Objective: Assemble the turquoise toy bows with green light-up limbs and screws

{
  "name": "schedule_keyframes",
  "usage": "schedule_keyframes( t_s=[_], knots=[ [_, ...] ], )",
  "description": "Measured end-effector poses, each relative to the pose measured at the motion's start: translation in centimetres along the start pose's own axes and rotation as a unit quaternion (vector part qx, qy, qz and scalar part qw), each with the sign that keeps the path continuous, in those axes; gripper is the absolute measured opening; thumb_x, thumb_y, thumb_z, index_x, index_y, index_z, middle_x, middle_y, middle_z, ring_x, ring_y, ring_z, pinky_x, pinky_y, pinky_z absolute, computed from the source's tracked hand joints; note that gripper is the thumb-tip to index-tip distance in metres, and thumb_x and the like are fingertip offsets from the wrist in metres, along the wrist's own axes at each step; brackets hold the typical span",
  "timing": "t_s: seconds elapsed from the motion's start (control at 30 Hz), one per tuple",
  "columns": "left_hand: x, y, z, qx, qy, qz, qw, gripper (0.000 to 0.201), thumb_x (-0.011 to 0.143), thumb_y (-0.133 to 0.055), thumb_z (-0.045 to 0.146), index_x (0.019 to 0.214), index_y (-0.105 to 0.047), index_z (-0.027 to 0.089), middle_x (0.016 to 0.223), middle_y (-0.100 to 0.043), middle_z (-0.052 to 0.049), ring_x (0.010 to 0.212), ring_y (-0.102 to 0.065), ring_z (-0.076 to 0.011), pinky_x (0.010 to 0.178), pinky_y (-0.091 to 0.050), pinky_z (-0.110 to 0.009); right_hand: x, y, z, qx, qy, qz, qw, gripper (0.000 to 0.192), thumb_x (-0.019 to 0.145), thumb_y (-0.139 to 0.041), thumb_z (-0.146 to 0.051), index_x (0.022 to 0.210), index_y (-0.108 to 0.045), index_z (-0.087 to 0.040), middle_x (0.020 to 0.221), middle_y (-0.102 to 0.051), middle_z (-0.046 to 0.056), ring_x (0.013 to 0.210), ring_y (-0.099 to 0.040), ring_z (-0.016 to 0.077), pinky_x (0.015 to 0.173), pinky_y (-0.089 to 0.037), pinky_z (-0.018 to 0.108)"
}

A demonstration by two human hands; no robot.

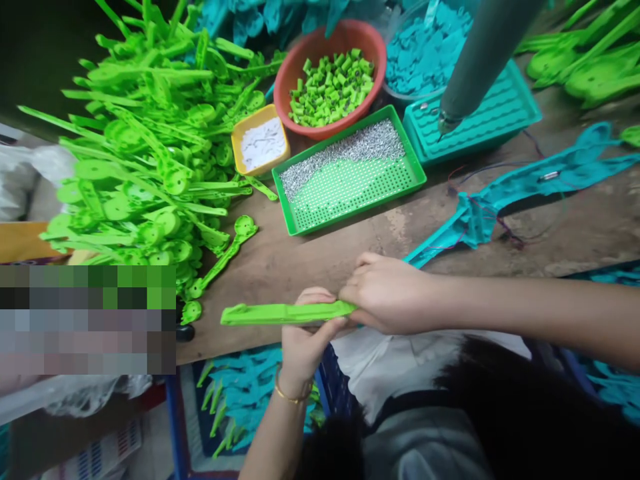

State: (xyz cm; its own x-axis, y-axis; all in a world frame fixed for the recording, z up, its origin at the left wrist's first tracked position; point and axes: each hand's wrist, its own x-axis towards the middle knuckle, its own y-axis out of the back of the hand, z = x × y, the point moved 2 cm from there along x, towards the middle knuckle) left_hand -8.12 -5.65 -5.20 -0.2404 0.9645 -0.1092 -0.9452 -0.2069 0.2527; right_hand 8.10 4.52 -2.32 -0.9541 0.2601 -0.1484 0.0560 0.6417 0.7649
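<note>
Both hands hold one long green plastic strip (pixel 285 313) level above the near edge of the table (pixel 350 247). The left hand (pixel 306 337) comes up from below, fingers curled shut around the strip's middle, a gold bangle (pixel 293 395) on its wrist. The right hand (pixel 387 292) is clamped over the strip's right end, touching the left hand's fingertips.

Beyond the strip, toward the far side of the table, lies a green tray (pixel 350 170) half covered with small metal pins. Left of the tray sits a little yellow dish (pixel 260 140) of white bits, and behind the tray a red bowl (pixel 330 73) of short green pieces. Right of the tray is a teal tray (pixel 475 117), with a grey cylinder (pixel 480 53) hanging over it. A big heap of green parts (pixel 150 147) fills the table left of the green tray, reaching almost to the strip. Right of the tray, a teal part with thin wires (pixel 520 190) lies just beyond the right hand. Below the table edge, under the strip, a blue crate (pixel 240 393) holds teal and green pieces.
</note>
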Motion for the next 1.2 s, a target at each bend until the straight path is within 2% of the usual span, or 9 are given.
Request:
schedule_keyframes(
  t_s=[0.13, 0.27, 0.43, 0.6, 0.73, 0.8, 0.93, 1.03, 1.2],
  knots=[
    [-0.9, -1.9, -0.9, -0.037, 0.037, 0.047, 0.998, 0.028, 0.067, -0.08, 0.032, 0.089, -0.068, 0.019, 0.093, -0.066, -0.005, 0.089, -0.063, -0.0179, 0.08, -0.052, -0.029, 0.1, 0.7, 0.4, 0.014, -0.015, -0.007, 1.0, 0.023, 0.089, -0.055, -0.031, 0.087, -0.069, -0.014, 0.084, -0.074, 0.009, 0.079, -0.065, 0.02, 0.082, -0.033, 0.035],
    [-2.1, -4.7, -1.7, -0.141, 0.151, 0.013, 0.978, 0.047, 0.047, -0.09, 0.035, 0.083, -0.065, 0.016, 0.079, -0.068, -0.003, 0.076, -0.065, -0.0173, 0.075, -0.054, -0.029, 0.3, 1.9, 0.5, 0.003, -0.027, -0.01, 1.0, 0.028, 0.09, -0.054, -0.039, 0.091, -0.069, -0.015, 0.085, -0.073, 0.009, 0.079, -0.065, 0.0213, 0.079, -0.036, 0.035],
    [-2.7, -6.9, -1.9, -0.12, 0.171, 0.047, 0.977, 0.026, 0.065, -0.08, 0.033, 0.072, -0.066, 0.012, 0.072, -0.07, -0.003, 0.069, -0.064, -0.015, 0.066, -0.052, -0.024, 1.3, 1.6, -0.5, -0.05, -0.012, 0.008, 0.999, 0.03, 0.09, -0.054, -0.039, 0.09, -0.07, -0.013, 0.086, -0.071, 0.011, 0.083, -0.065, 0.0245, 0.078, -0.039, 0.037],
    [-3.0, -3.4, -2.0, -0.188, 0.259, 0.058, 0.946, 0.04, 0.055, -0.085, 0.036, 0.082, -0.069, 0.013, 0.079, -0.074, -0.005, 0.067, -0.067, -0.0168, 0.062, -0.054, -0.024, -3.9, 3.7, -0.3, -0.075, -0.021, 0.232, 0.97, 0.034, 0.092, -0.053, -0.043, 0.104, -0.068, -0.015, 0.103, -0.066, 0.013, 0.098, -0.059, 0.0247, 0.081, -0.041, 0.038],
    [-3.4, 1.3, -2.8, -0.138, 0.382, 0.037, 0.913, 0.044, 0.04, -0.091, 0.039, 0.066, -0.067, 0.011, 0.06, -0.07, -0.006, 0.052, -0.065, -0.0178, 0.055, -0.056, -0.026, -13.4, 6.9, 4.9, 0.003, -0.23, 0.439, 0.869, 0.028, 0.092, -0.051, -0.039, 0.098, -0.068, -0.018, 0.093, -0.07, 0.006, 0.086, -0.061, 0.0189, 0.078, -0.044, 0.033],
    [-3.4, 2.9, -3.3, -0.122, 0.411, 0.038, 0.902, 0.046, 0.036, -0.091, 0.041, 0.061, -0.066, 0.012, 0.057, -0.069, -0.005, 0.052, -0.066, -0.0184, 0.056, -0.057, -0.026, -16.9, 7.3, 8.8, 0.006, -0.35, 0.471, 0.81, 0.024, 0.088, -0.055, -0.036, 0.093, -0.068, -0.017, 0.086, -0.07, 0.005, 0.078, -0.06, 0.0187, 0.073, -0.044, 0.032],
    [-3.0, 4.8, -3.6, -0.104, 0.38, 0.007, 0.919, 0.051, 0.041, -0.087, 0.053, 0.071, -0.069, 0.016, 0.077, -0.074, -0.005, 0.071, -0.07, -0.0226, 0.068, -0.06, -0.032, -17.9, 5.1, 15.4, -0.009, -0.476, 0.374, 0.796, 0.022, 0.08, -0.061, -0.037, 0.085, -0.065, -0.016, 0.087, -0.068, 0.009, 0.079, -0.06, 0.0225, 0.072, -0.044, 0.034],
    [-2.8, 6.7, -3.0, 0.063, 0.334, -0.02, 0.94, 0.053, 0.052, -0.079, 0.062, 0.078, -0.069, 0.016, 0.078, -0.073, -0.006, 0.073, -0.069, -0.0255, 0.068, -0.059, -0.036, -16.1, 3.4, 17.0, -0.081, -0.474, 0.319, 0.817, 0.019, 0.08, -0.059, -0.036, 0.081, -0.06, -0.017, 0.093, -0.064, 0.013, 0.089, -0.057, 0.027, 0.078, -0.043, 0.038],
    [-2.7, 7.0, -0.2, 0.364, 0.056, 0.148, 0.918, 0.037, 0.08, -0.06, 0.054, 0.09, -0.066, 0.019, 0.083, -0.07, -0.005, 0.077, -0.066, -0.022, 0.077, -0.054, -0.036, -16.4, 4.5, 15.5, -0.007, -0.458, 0.336, 0.823, 0.016, 0.077, -0.059, -0.027, 0.065, -0.051, -0.02, 0.072, -0.06, 0.006, 0.072, -0.055, 0.0202, 0.07, -0.043, 0.035]
  ],
)
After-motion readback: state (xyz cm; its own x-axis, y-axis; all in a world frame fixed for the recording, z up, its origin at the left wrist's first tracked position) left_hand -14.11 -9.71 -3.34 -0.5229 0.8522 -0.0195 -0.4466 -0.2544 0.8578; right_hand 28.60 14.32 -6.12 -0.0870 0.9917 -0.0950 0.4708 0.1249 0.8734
